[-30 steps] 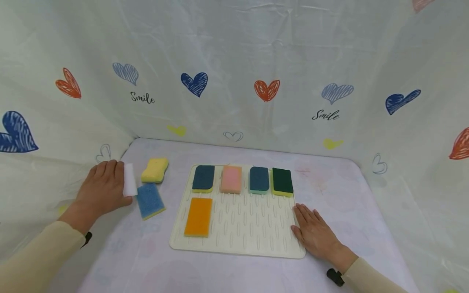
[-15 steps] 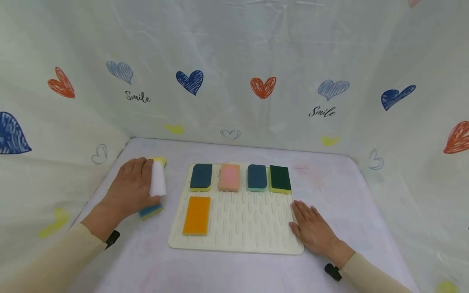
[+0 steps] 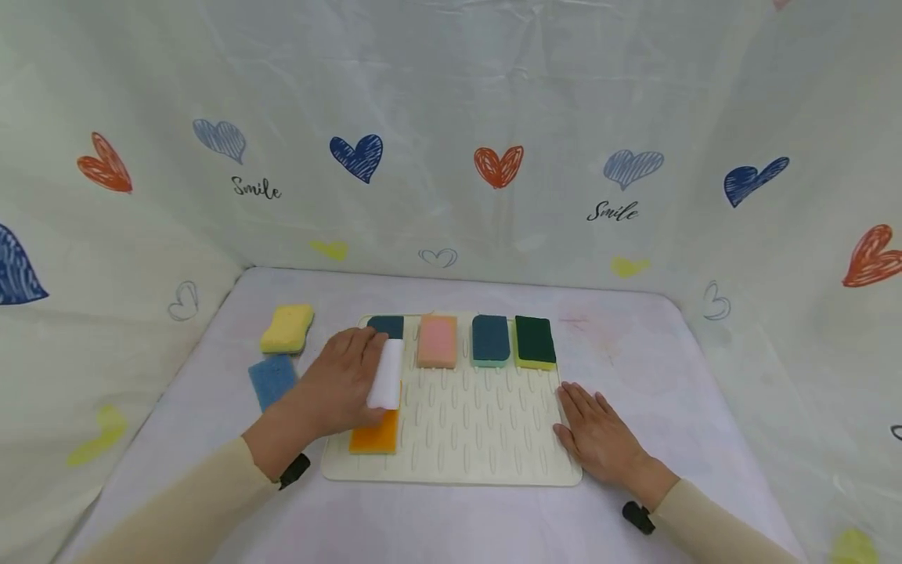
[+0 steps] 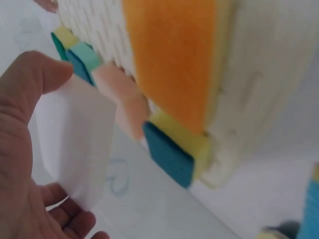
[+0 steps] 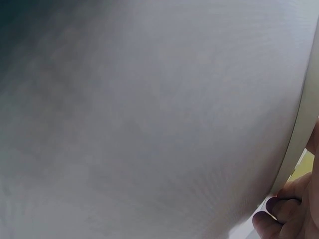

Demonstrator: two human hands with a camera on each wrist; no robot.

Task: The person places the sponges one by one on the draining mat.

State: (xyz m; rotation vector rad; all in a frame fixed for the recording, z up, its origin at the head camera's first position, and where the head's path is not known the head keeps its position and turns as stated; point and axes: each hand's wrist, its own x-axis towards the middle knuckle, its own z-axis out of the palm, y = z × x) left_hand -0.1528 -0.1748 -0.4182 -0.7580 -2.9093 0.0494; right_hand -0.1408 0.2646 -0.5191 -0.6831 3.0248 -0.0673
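Observation:
My left hand (image 3: 338, 385) grips a white sponge block (image 3: 387, 374) between thumb and fingers, over the left part of a cream ridged mat (image 3: 479, 439). In the left wrist view the white sponge block (image 4: 75, 139) is pinched at its edges. Partly hidden beneath the hand lies an orange sponge (image 3: 375, 435). Behind it is a dark blue sponge (image 3: 386, 326), partly covered. Along the mat's back edge are a pink sponge (image 3: 438, 341), a second dark blue sponge (image 3: 490, 340) and a dark green sponge (image 3: 535, 341). My right hand (image 3: 602, 435) rests with extended fingers at the mat's right edge.
Left of the mat, a yellow sponge (image 3: 286, 329) and a blue sponge (image 3: 272, 381) lie on the pale tablecloth (image 3: 451, 525). A white curtain (image 3: 437, 94) printed with hearts encloses the table at the back and sides.
My left hand has carried the white sponge block rightward from the table's left edge, past the yellow and blue sponges, to above the mat. The right hand stays at the mat's edge.

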